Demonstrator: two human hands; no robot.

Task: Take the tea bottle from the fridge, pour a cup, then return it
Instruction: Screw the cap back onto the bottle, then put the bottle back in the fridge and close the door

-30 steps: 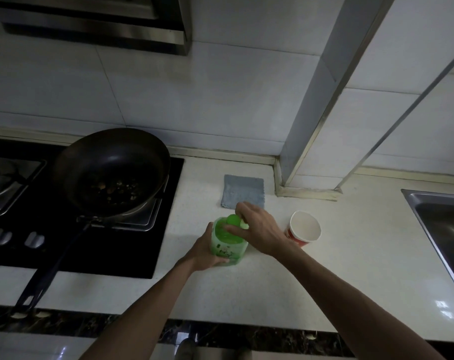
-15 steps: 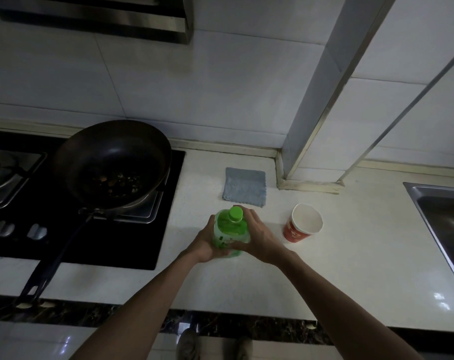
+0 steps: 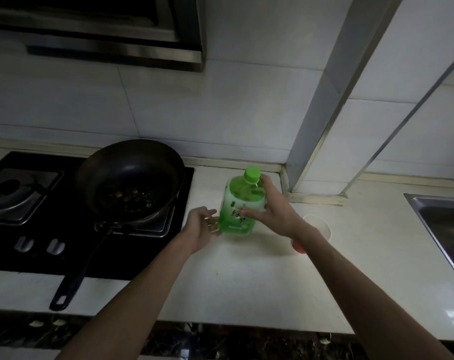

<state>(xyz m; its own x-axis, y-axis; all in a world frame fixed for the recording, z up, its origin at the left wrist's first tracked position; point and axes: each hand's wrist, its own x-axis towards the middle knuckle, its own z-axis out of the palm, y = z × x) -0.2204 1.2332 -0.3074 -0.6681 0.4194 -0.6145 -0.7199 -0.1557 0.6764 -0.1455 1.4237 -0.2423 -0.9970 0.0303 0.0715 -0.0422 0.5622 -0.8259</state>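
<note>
At the far left I see a black stove (image 3: 10, 258) set into the pale tabletop (image 3: 246, 287), with a bare burner (image 3: 13, 188) and two silver knobs (image 3: 26, 244) at its front. A dark pan (image 3: 132, 178) sits on the next burner over, bits of food in it, its long handle (image 3: 75, 276) pointing toward me past the stove's edge.

The left hand (image 3: 200, 227) is just beside the bottle's lower left side with its fingers (image 3: 210, 212) spread wide and holding nothing. I cannot tell whether they touch the plastic.

The green tea bottle (image 3: 236, 201) stands over the middle of the tabletop, green cap (image 3: 252, 175) on, leaning slightly. I cannot tell whether its base rests down. The right hand (image 3: 275, 211) grips it, thumb across the label and fingers wrapped round the far side.

Behind the right wrist a white-rimmed cup (image 3: 322, 224) with a red base is partly hidden. A steel sink (image 3: 415, 203) lies at the far right.
</note>
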